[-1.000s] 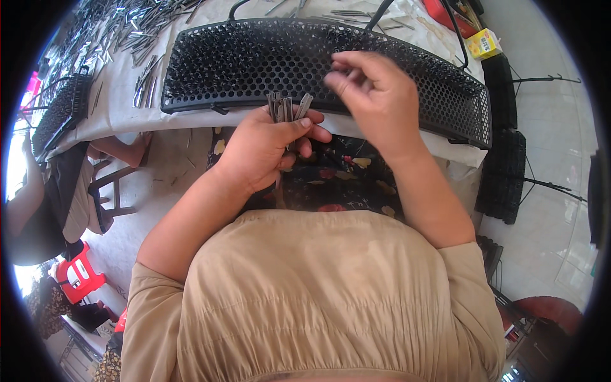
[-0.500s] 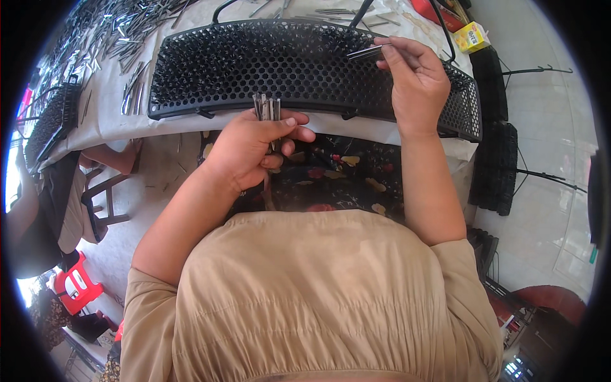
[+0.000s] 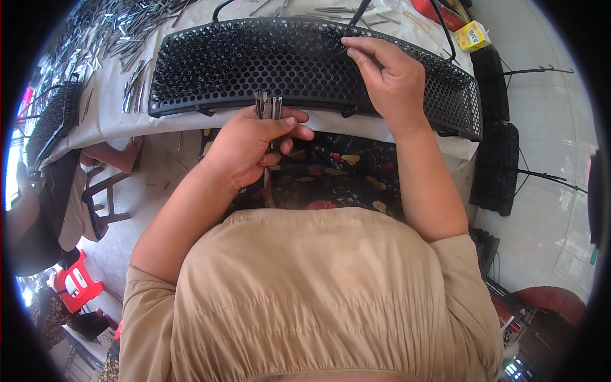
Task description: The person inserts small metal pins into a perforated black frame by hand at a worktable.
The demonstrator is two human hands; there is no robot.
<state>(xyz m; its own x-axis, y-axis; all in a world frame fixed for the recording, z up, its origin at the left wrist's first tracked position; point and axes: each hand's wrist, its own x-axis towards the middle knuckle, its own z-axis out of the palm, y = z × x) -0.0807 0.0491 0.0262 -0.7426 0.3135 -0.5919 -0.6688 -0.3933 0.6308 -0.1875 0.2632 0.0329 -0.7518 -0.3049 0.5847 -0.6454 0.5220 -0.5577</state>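
A bundle of thin metal strips (image 3: 268, 105) stands upright in my left hand (image 3: 245, 143), which is closed around it just in front of the rack. The black perforated rack (image 3: 299, 79) lies lengthwise across the table edge, with many round holes. Dark strip ends crowd its left and far parts, while bare holes show at the near middle and right. My right hand (image 3: 398, 79) is over the far right-middle of the rack, thumb and forefinger pinched low at the holes. A thin dark strip seems to be between those fingertips, mostly hidden.
Loose metal strips (image 3: 121, 35) are heaped on the covered table at the far left. A similar rack (image 3: 54, 121) stands at the left, near another person's arm (image 3: 108, 156). A yellow box (image 3: 472, 37) sits at the far right. Black racks (image 3: 495, 165) stand beside the table.
My right hand has moved left and down to the rack; the metal strip that showed in its fingers is now mostly out of sight. The left hand has stayed almost still.
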